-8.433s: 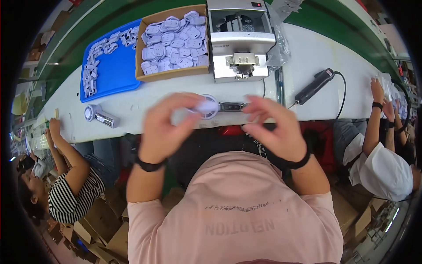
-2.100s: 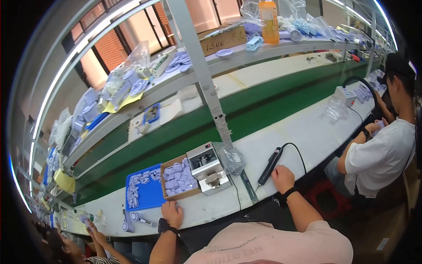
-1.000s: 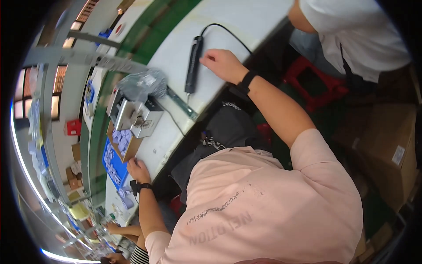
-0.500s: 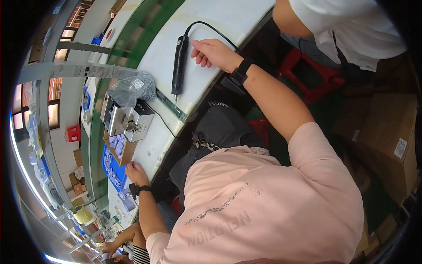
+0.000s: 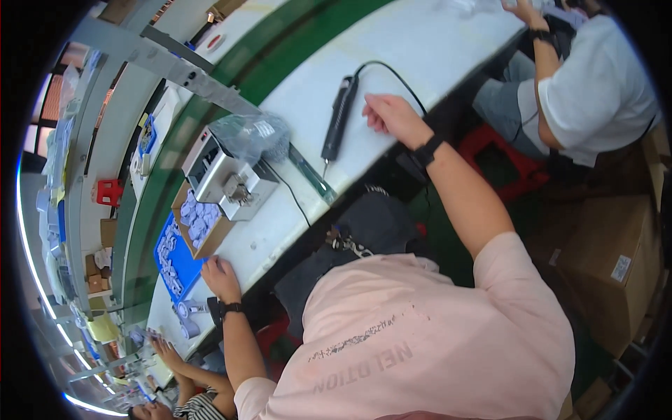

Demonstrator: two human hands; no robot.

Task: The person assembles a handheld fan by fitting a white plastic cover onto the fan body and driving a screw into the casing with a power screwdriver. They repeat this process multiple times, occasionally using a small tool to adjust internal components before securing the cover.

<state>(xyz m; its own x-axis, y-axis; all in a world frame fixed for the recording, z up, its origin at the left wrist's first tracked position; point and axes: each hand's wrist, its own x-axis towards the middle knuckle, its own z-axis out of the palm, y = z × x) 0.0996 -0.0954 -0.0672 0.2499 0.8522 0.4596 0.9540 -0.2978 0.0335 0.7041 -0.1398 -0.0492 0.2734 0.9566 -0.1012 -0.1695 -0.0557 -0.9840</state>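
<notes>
My right hand (image 5: 397, 119) hovers at the bench's near edge with its fingers curled in, nothing visible in them. Just left of it, apart from the fingers, lies a black electric screwdriver (image 5: 340, 119), its cord at the far end and bit toward me. My left hand (image 5: 221, 280) rests on the bench, fingers bent and a little apart, beside a cardboard box (image 5: 211, 241) of pale purple parts (image 5: 200, 215) and a blue tray (image 5: 186, 264). I see nothing held in it. Between the hands stands a silver and white machine (image 5: 241, 192) with a metal mechanism on its front.
A clear plastic bag of small parts (image 5: 262, 136) leans behind the machine. A green strip (image 5: 311, 175) lies by the screwdriver's tip. Co-workers sit at right (image 5: 595, 91) and lower left (image 5: 203, 392). Cardboard boxes (image 5: 595, 259) and a red stool (image 5: 490, 157) are on the right.
The view has shifted, so the bench things sit further right and lower. More of the right co-worker shows. My right hand's fingers look more closed; my left hand stays by the tray.
</notes>
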